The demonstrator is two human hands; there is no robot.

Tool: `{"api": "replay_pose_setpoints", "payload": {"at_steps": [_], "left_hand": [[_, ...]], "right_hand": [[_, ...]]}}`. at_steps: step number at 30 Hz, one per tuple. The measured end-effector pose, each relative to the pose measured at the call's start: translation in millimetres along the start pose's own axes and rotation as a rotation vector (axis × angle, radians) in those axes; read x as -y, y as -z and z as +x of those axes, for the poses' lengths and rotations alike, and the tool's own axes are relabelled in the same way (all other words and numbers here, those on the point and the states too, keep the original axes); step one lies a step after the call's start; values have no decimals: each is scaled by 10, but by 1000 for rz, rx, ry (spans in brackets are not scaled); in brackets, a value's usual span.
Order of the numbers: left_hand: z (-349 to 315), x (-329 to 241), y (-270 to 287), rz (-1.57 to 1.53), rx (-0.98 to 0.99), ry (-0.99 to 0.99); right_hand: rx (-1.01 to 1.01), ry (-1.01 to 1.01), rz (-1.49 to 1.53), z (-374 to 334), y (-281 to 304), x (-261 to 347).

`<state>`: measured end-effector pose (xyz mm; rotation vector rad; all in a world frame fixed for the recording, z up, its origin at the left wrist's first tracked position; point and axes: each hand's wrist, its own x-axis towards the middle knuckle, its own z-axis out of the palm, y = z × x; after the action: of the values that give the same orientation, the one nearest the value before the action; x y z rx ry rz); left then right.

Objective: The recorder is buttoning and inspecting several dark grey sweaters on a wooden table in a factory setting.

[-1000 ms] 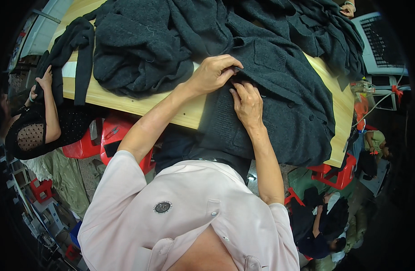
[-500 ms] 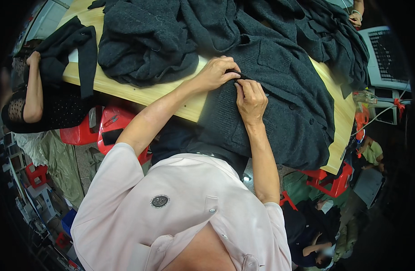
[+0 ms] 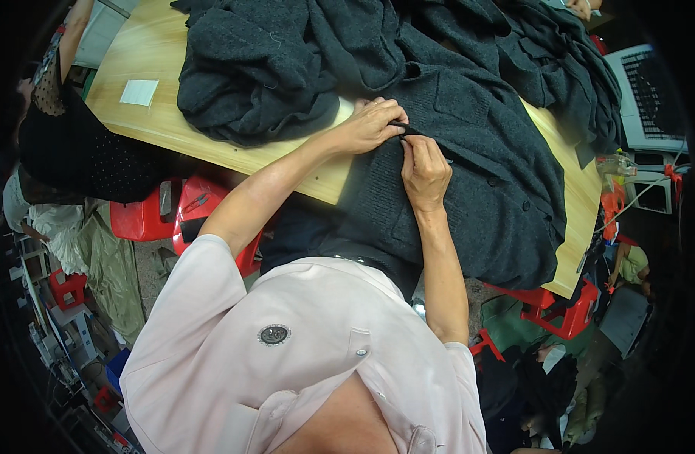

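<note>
Wooden tbl [image 3: 132, 60] ran across 12 o'clock, white paper [image 3: 139, 92] at 10, dark heap of clothes [image 3: 257, 76] at 11! Red stool [image 3: 143, 217] sat at 9. Blue box [image 3: 117, 366] at 8, contents too small to tell. Dark cardigan [image 3: 484, 204] lay at 2, on tbl & over its edge; L hand [image 3: 372, 125] & R hand [image 3: 426, 170] both pinched its border, fingers narrow.

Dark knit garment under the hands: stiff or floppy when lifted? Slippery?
The dark knit garment is probably floppy: it lies in soft folds and droops over the near edge of the table. Likely not slippery, given its fuzzy, ribbed surface. It seems unlikely to roll, being spread fairly flat.
</note>
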<state>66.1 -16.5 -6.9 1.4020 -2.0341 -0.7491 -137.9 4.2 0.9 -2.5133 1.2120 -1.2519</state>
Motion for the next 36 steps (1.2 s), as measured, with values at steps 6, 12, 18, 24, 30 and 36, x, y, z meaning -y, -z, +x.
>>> {"api": "replay_pose_setpoints", "payload": {"at_steps": [6,12,18,24,30,36], "left_hand": [[-37,-4,-24,52,3,-24],[-87,-39,-53,51,-100,-78],[-77,50,2,-57,-69,-86],[-132,-3,28,-15,-82,-107],[-190,-45,153,13,-135,-167],[-139,-74,247,-302,-19,0]], "right_hand": [[46,19,-15,8,20,13],[-21,98,10,7,14,0],[-21,121,2,49,36,40],[-19,140,-48,44,32,43],[-38,195,-224,128,29,80],[109,139,-115,60,-32,-28]]}}
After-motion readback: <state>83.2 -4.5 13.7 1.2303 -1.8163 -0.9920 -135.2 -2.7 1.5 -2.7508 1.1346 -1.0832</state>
